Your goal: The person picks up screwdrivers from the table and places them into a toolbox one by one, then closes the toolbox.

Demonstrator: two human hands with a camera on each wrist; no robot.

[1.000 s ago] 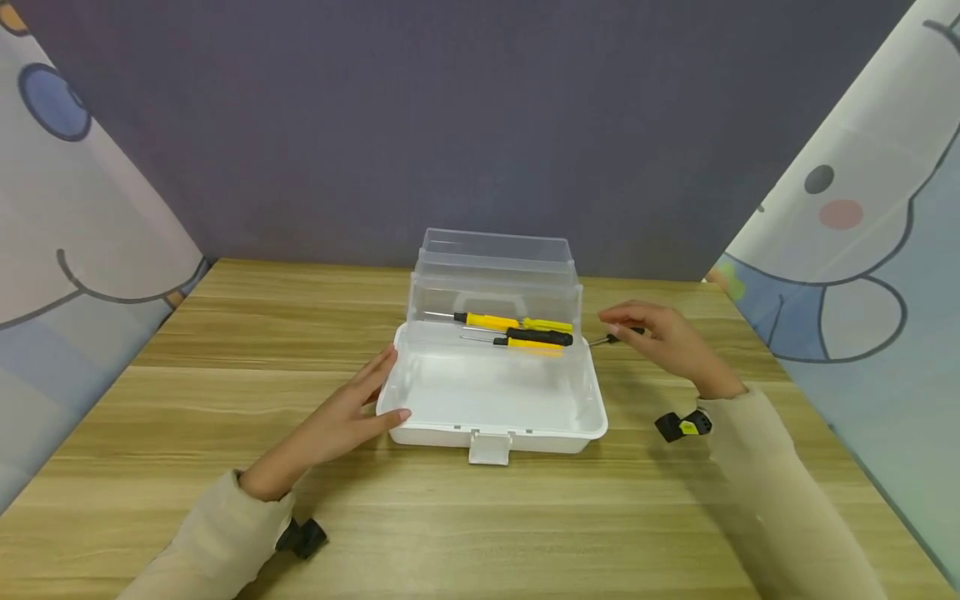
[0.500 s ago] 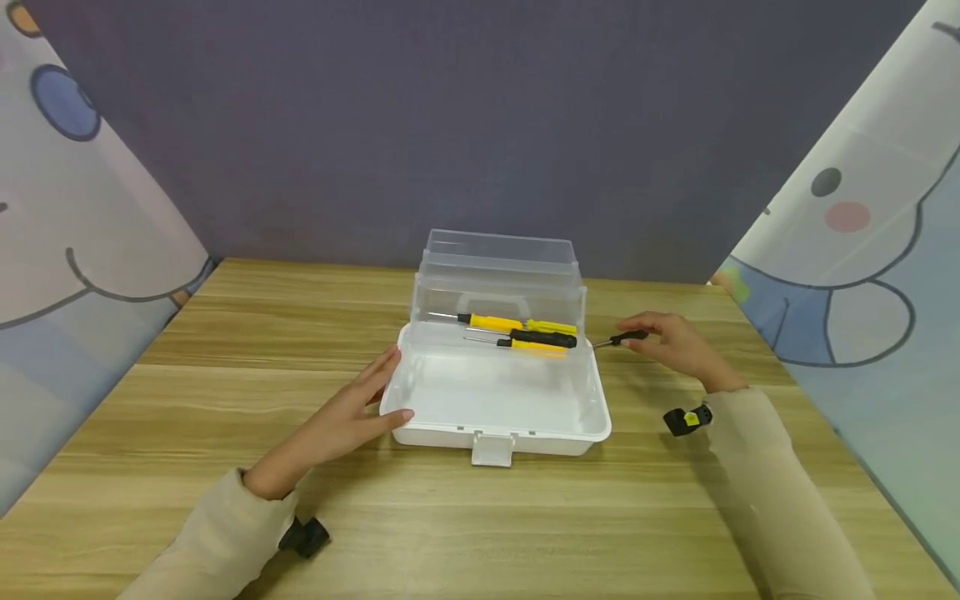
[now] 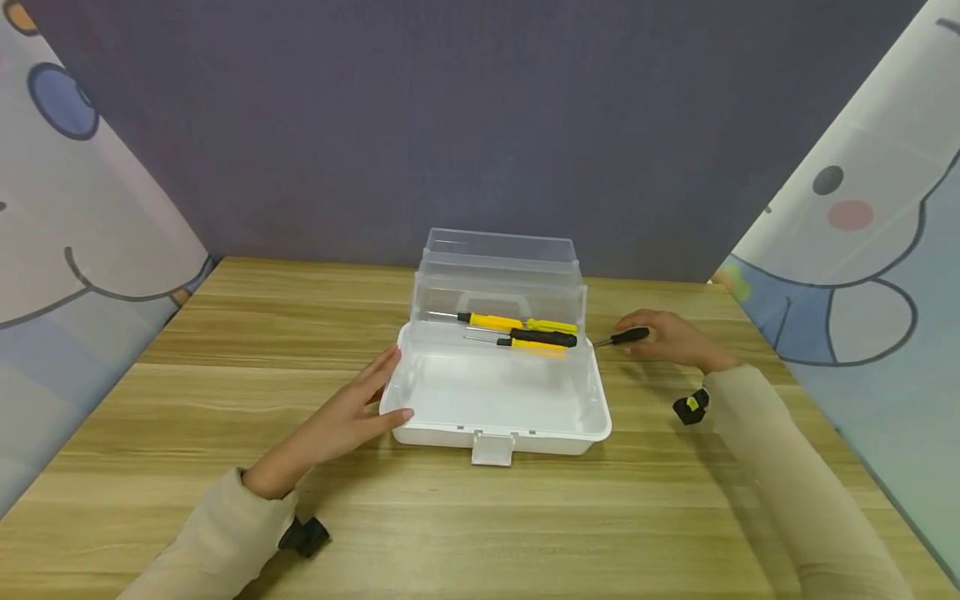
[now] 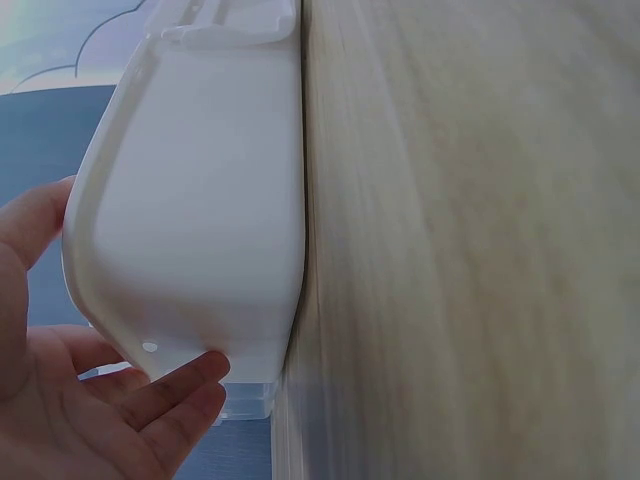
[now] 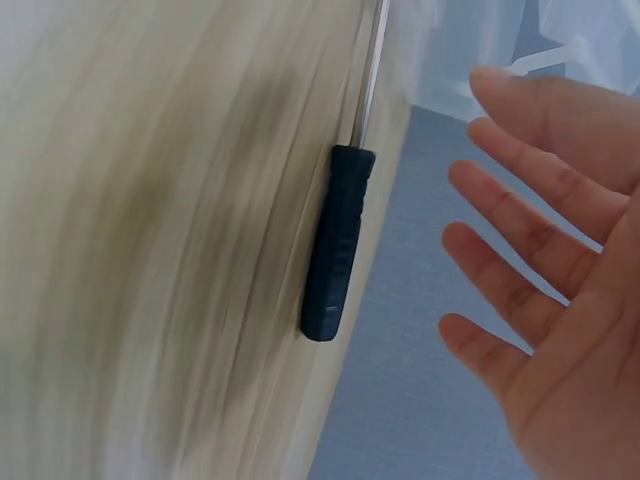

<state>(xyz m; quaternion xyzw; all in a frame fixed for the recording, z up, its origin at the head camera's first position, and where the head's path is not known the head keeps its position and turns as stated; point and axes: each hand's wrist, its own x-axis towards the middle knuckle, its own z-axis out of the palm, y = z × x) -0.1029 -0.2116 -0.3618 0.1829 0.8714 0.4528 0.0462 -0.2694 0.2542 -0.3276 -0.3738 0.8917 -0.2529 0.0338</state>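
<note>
A white toolbox [image 3: 495, 392] stands on the table, its translucent upper part [image 3: 498, 267] raised at the back and its front latch [image 3: 492, 450] hanging down. My left hand [image 3: 348, 414] rests against its left side, fingers spread, thumb on the rim near the front corner. The left wrist view shows fingertips [image 4: 210, 368] touching the outer wall. To the right of the box, a screwdriver [image 3: 630, 336] with a black handle [image 5: 337, 245] lies on the table. Beside that handle is my right hand [image 3: 675, 342]; in the right wrist view its fingers are spread, apart from the screwdriver.
Several screwdrivers lie across the translucent part of the box, among them a black-handled one [image 3: 547, 337] and a yellow-and-black one [image 3: 491, 322]. A dark partition [image 3: 480, 125] rises behind the wooden table [image 3: 480, 533]. Printed cloth panels [image 3: 870, 275] hang at both sides.
My right hand has come down toward the table beside the screwdriver's handle, uncovering more of it. The left hand keeps its place on the toolbox.
</note>
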